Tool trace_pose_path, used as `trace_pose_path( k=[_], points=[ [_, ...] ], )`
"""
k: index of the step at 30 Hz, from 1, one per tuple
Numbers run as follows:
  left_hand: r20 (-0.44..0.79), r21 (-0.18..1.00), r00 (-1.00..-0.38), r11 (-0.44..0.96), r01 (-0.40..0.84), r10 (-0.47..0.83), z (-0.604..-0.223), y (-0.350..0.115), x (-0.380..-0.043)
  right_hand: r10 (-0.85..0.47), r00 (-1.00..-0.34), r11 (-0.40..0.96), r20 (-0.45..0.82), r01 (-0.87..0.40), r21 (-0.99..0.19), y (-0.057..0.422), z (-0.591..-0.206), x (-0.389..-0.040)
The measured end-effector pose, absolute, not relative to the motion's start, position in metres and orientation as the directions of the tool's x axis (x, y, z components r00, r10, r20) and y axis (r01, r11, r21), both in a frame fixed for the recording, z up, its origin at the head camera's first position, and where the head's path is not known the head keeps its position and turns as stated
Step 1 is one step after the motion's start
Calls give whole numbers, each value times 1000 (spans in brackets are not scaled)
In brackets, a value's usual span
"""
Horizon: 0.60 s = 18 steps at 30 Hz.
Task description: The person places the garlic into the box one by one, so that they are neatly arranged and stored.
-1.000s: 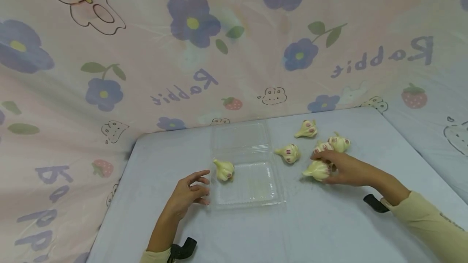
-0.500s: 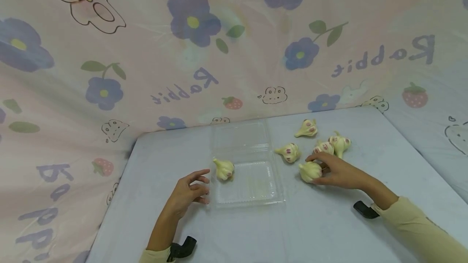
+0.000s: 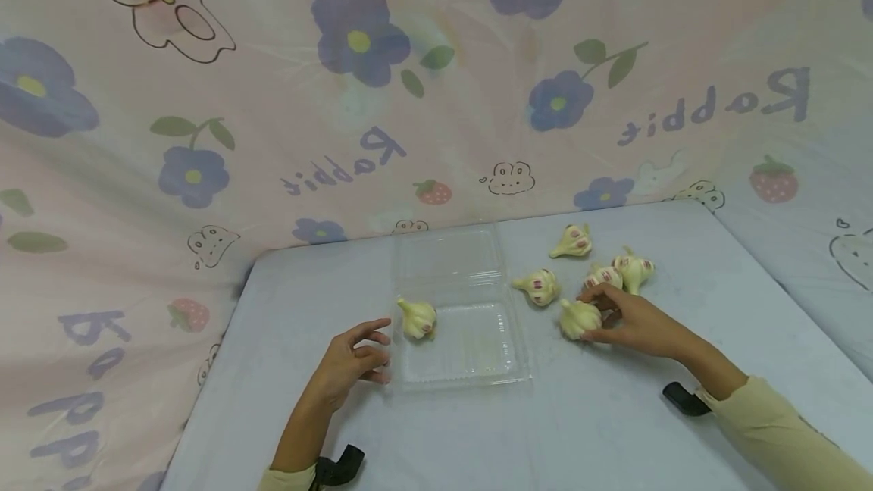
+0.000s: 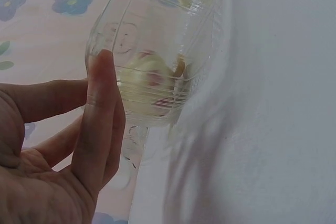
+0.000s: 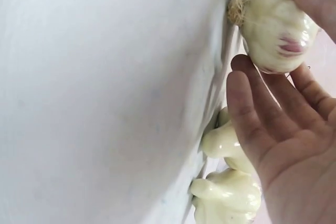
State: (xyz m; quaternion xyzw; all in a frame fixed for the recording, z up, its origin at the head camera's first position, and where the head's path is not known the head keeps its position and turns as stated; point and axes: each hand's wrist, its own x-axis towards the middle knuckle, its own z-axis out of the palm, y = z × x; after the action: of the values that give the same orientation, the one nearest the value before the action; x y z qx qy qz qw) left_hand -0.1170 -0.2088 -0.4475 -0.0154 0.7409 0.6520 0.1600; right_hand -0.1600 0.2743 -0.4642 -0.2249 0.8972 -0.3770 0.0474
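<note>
My right hand [image 3: 630, 324] holds a garlic bulb [image 3: 580, 320] between thumb and fingers, low over the white table. In the right wrist view this garlic bulb [image 5: 278, 24] shows purple streaks and a tuft of roots that meets or nearly meets the cloth. At the left side of a clear plastic box [image 3: 464, 383], my left hand [image 3: 351, 361] has its fingers loosely bent and grips nothing. The left wrist view puts its fingers [image 4: 100, 98] against or very near the box wall. Inside the box, at its left, lies another garlic bulb [image 3: 418, 318].
Several more bulbs lie right of the box: one garlic bulb [image 3: 571, 241] at the back, one [image 3: 539, 287] nearest the box, and two garlic bulbs [image 3: 634, 270] touching beyond my right hand. The hinged lid [image 3: 448, 254] lies open toward the patterned curtain [image 3: 436, 97].
My right hand has brought its garlic bulb a little left and turned it, away from the two touching bulbs. In the last half second it barely moves. The left hand stays put.
</note>
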Motion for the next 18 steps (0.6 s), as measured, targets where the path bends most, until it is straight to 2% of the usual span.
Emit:
trace_pose_path(
  k=[8, 18],
  points=[
    [-260, 961, -946, 148, -234, 195, -448, -210, -116, -445, -891, 631, 94, -386, -673, 275, -465, -162],
    [-250, 965, -942, 137, -224, 222, -449, -212, -118, -407, -912, 676, 45, -334, -656, 279, -463, -160]
  ],
)
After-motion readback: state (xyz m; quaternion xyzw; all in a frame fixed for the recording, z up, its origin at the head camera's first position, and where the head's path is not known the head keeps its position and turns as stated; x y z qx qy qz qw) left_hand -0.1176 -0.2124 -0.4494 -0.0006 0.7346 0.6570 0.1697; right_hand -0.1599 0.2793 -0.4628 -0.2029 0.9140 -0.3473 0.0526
